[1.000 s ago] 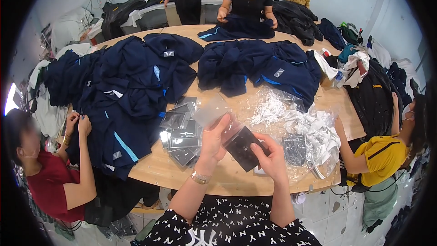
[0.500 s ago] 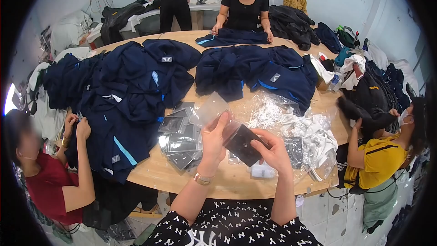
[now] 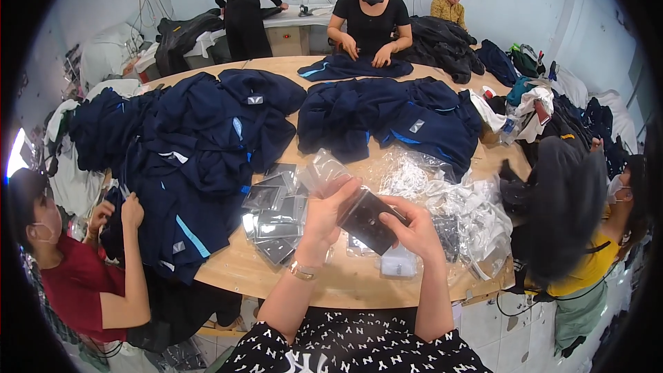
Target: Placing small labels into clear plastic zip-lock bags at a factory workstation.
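- Black shirt [image 3: 397, 352]: small white letters all over, plus one big white letter mark [image 3: 305, 361] on the front.
- Left navy pile [image 3: 200, 107]: grey-and-white tags [image 3: 255, 100].
- Right navy pile [image 3: 345, 110]: a grey-and-white tag [image 3: 416, 126].
- Dark clothes at the right: a short yellow mark [image 3: 568, 137], too small to read.
- Dark card [image 3: 371, 221]: tiny pale marks, too small to read.

I see the dark garment [image 3: 563, 214] only blurred. The black card [image 3: 368, 224] hides part of the right hand [image 3: 417, 231].
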`<state>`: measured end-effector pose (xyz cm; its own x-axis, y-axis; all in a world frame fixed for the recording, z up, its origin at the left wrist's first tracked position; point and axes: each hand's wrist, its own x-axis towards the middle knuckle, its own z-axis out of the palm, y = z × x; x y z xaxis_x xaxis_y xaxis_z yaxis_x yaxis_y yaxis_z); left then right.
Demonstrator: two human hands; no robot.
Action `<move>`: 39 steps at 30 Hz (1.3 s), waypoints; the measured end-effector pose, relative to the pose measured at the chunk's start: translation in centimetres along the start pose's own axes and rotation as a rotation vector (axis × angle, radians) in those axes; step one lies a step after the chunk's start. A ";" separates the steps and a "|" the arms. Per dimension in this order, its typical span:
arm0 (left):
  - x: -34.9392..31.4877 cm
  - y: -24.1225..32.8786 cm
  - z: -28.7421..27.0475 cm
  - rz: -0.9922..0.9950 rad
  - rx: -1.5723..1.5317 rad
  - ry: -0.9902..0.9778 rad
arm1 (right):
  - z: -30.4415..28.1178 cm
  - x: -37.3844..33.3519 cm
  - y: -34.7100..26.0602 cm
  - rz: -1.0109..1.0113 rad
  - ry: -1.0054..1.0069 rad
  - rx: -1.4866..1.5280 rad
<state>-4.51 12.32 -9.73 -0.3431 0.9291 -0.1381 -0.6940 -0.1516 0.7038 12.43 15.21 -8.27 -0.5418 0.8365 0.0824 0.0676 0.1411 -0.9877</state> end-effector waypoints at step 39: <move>-4.1 -4.2 -1.3 0.551 0.847 -0.191 | 3.5 -1.6 1.0 -0.232 0.379 1.039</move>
<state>-1.00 8.69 -12.97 -0.3205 0.8520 0.4140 0.2294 -0.3542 0.9066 10.41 12.20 -9.89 -0.1496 0.9790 0.1383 -0.8266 -0.0471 -0.5608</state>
